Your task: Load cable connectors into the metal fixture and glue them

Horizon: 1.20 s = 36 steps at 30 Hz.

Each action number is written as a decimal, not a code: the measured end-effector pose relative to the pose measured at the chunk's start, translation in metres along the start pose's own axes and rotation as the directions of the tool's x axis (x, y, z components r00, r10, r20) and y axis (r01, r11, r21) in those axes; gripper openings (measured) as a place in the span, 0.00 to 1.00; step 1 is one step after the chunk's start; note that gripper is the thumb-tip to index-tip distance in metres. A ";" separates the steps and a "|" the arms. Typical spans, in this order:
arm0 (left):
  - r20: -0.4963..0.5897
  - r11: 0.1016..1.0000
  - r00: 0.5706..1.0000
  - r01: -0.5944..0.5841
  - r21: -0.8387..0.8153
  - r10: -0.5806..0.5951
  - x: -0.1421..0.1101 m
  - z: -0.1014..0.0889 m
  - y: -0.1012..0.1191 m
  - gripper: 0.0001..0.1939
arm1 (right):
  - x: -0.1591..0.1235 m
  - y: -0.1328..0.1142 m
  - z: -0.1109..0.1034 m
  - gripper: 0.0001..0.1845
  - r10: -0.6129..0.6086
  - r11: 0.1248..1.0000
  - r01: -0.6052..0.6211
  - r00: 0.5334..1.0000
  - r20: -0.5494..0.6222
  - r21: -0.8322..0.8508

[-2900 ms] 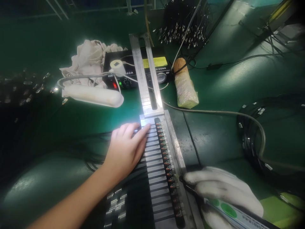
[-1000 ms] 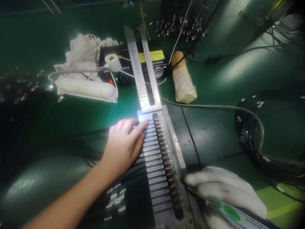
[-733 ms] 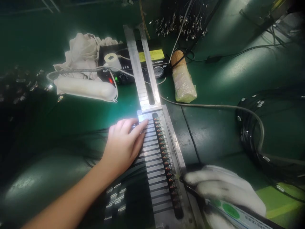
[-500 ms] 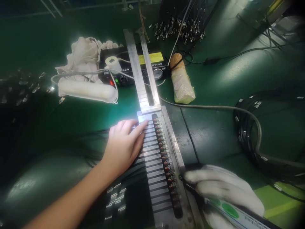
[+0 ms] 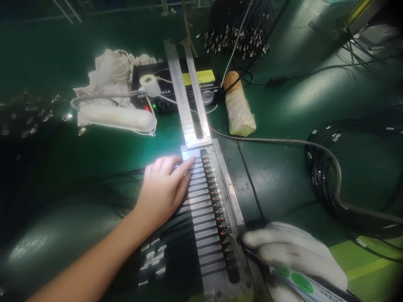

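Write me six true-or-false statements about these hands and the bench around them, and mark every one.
1. The left hand has a fingertip on the slotted metal fixture. True.
2. The right hand holds a tool. True.
3. Both hands wear gloves. False: only the right hand is gloved; the left hand is bare.
4. In the picture, the crumpled cloth lies mostly to the left of the black box. True.
5. The tool lies loose on the black box. False: the tool is in the right hand.
6. The slotted metal fixture bears no small parts. False: a row of small parts runs along it.
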<state>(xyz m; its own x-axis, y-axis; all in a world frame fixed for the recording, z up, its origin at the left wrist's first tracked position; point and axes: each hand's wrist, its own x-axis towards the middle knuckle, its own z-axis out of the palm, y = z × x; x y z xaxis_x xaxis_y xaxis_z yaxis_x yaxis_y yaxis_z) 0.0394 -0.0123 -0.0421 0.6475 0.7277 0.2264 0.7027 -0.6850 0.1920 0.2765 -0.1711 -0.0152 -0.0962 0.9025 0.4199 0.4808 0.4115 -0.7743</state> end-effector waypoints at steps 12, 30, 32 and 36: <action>-0.010 1.000 1.000 -0.007 0.001 0.007 0.001 0.001 0.001 0.18 | 0.000 0.000 -0.001 0.04 -0.015 1.000 0.015 1.000 0.002 0.014; 0.009 1.000 1.000 0.010 -0.002 -0.010 0.000 0.000 0.001 0.18 | -0.004 0.002 -0.001 0.06 -0.007 1.000 0.007 1.000 -0.003 0.028; -0.002 1.000 1.000 0.002 -0.004 -0.002 0.000 0.000 0.001 0.18 | -0.003 0.003 0.000 0.06 0.005 1.000 -0.005 1.000 0.000 0.023; -0.008 1.000 1.000 -0.004 -0.009 0.004 0.001 0.000 0.000 0.18 | -0.002 0.004 0.003 0.09 -0.037 0.999 0.037 0.999 -0.023 0.035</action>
<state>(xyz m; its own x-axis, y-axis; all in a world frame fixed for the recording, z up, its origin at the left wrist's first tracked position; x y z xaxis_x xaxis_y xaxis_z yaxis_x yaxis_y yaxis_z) 0.0402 -0.0120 -0.0421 0.6481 0.7243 0.2351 0.6971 -0.6886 0.1996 0.2759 -0.1705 -0.0209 -0.0933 0.8835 0.4590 0.4464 0.4492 -0.7739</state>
